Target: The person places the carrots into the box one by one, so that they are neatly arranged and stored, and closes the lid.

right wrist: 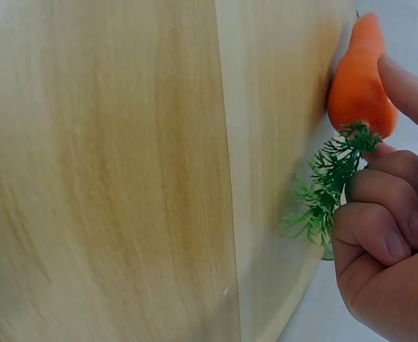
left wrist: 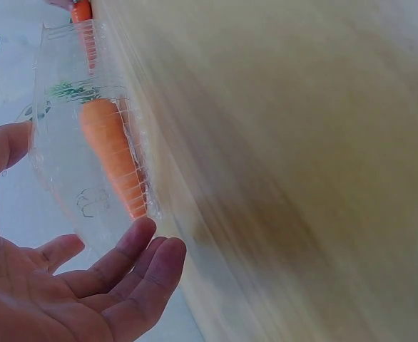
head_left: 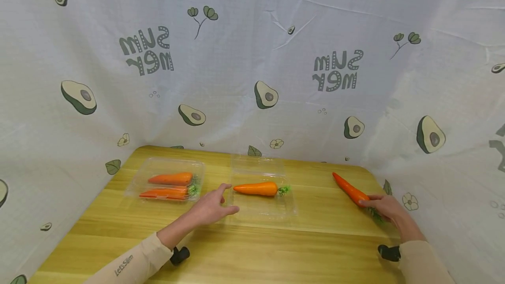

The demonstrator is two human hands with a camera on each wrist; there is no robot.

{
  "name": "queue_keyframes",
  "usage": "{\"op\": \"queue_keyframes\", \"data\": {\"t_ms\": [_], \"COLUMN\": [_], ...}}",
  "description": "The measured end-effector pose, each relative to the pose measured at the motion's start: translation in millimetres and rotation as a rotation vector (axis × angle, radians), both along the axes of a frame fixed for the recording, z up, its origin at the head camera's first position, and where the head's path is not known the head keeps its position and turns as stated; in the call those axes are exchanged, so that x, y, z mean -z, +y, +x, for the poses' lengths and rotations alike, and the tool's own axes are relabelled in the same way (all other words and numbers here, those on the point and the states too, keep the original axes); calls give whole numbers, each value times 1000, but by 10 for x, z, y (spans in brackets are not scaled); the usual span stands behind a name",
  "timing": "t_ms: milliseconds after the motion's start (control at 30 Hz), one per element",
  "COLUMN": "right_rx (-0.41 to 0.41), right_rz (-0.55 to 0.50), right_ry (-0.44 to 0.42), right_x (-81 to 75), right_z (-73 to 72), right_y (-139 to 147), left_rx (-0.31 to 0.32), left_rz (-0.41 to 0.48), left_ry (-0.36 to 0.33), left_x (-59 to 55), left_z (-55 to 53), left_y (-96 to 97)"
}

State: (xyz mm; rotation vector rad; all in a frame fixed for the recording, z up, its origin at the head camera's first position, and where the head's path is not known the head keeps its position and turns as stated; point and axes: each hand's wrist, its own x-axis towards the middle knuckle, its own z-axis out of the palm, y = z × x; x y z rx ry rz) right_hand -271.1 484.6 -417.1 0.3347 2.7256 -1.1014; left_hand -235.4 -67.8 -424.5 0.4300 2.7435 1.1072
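On the right of the table my right hand [head_left: 386,207] grips an orange-red carrot [head_left: 349,187] near its leafy end, thumb and finger either side of it. Its green leaves [right wrist: 330,182] hang beside the curled fingers in the right wrist view. My left hand [head_left: 209,208] is spread at the left side of a clear plastic container [head_left: 260,209], thumb and index finger apart. Whether it touches the container's edge I cannot tell. Inside that container lies one orange carrot [head_left: 256,188], green top to the right; the lid [head_left: 258,164] stands open at the back.
A second clear container [head_left: 136,181], left of the middle one, holds an orange carrot [head_left: 170,179] and a redder carrot [head_left: 165,193]. The wooden table [head_left: 252,249] ends at a white curtain [head_left: 229,82] printed with avocados. Black fittings [head_left: 180,256] sit below the wrists.
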Motion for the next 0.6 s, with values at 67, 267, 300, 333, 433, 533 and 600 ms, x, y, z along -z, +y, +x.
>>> {"op": "queue_keyframes", "data": {"t_ms": [67,267,300,333,433,533,600], "right_rx": [5,8,4,1,-5,-17,-19], "right_rz": [-17,-25,-22,-19,-20,-20,-23], "right_ry": [-7,-13,-11,-11,-12,-7,1], "right_x": [-2,5,6,4,0,0,-1], "right_z": [0,-11,-13,-13,-15,-11,-6], "right_y": [1,3,6,7,12,10,7], "left_rx": [3,2,1,1,0,-1,-1], "left_rz": [-1,0,0,0,0,1,2], "left_ry": [4,9,10,11,12,10,9], "left_x": [-10,-36,-36,-39,-38,-37,-35], "left_z": [0,5,5,4,1,-4,-7], "left_y": [1,3,4,4,5,5,5]}}
